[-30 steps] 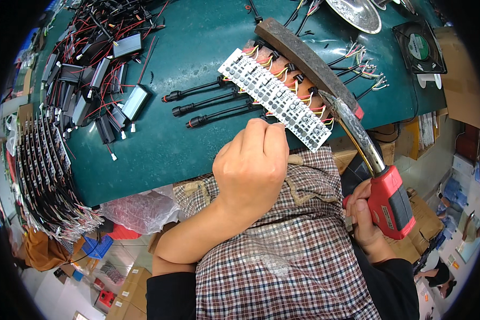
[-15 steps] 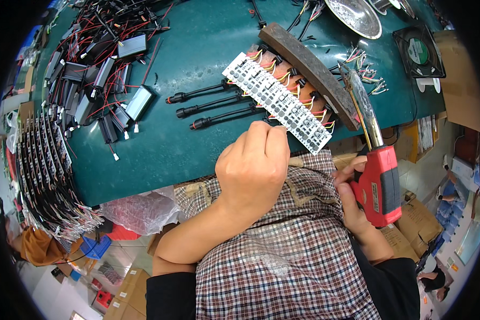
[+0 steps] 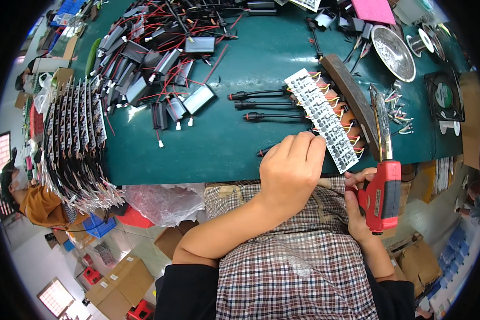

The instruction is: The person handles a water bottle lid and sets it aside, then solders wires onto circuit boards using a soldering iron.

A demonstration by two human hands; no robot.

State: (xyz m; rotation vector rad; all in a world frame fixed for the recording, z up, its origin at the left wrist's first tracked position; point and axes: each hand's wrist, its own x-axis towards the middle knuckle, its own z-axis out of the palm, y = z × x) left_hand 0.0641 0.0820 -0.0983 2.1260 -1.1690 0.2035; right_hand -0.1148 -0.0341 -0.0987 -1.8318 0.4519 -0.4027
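Note:
My left hand [image 3: 292, 169] is closed, fingertips pinched together at the near left edge of a white circuit-board panel [image 3: 325, 120]; what they hold is hidden. A black connector end [image 3: 263, 152] pokes out beside its knuckles. Three black cables with round connectors [image 3: 261, 105] run leftward from the panel. My right hand [image 3: 357, 200] grips a red-and-grey soldering gun [image 3: 383, 197], its metal barrel pointing away over the table. The panel leans against a dark curved bar [image 3: 352, 98], and short red, yellow and white wires [image 3: 338, 106] stick out along its right side.
Grey metal-cased modules with red wires [image 3: 160, 64] are heaped at the far left. A stack of wired boards [image 3: 77, 128] stands at the table's left end. On the right are a metal dish [image 3: 393, 53], loose wire ends [image 3: 400, 114], a solder spool [image 3: 420, 42] and a fan [image 3: 444, 96].
The whole view has shifted, so the table and both hands appear farther right. My left hand stays at the panel's edge, and a connector end now shows beside it. The soldering gun remains in my right hand.

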